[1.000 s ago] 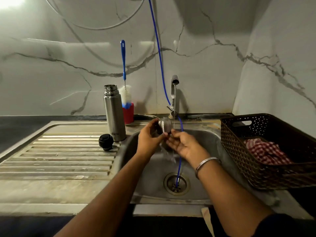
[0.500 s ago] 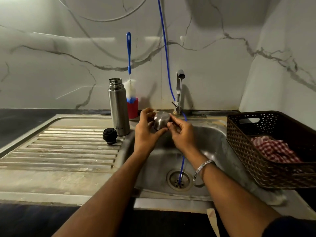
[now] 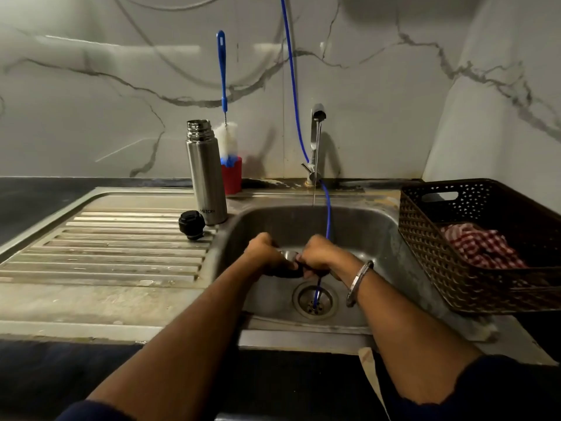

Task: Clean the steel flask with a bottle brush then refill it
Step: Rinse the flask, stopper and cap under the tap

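Note:
The steel flask (image 3: 207, 177) stands upright and uncapped on the drainboard by the sink's left rim. Its black stopper (image 3: 192, 224) lies just in front of it. A bottle brush (image 3: 224, 101) with a blue handle and white bristles stands in a red cup (image 3: 232, 176) behind the flask. Low inside the sink basin, my left hand (image 3: 264, 253) and my right hand (image 3: 317, 256) together grip the flask's small steel cup lid (image 3: 290, 256); only its rim and a dark part show between my fingers.
The tap (image 3: 317, 141) runs a thin stream into the sink (image 3: 364, 238). A blue hose (image 3: 293, 86) hangs from above down into the drain (image 3: 314, 300). A brown basket (image 3: 473, 287) holding a red checked cloth (image 3: 482, 247) sits at the right.
Both hands have dropped with the steel cup lid from up near the tap stream to low in the basin, close above the drain.

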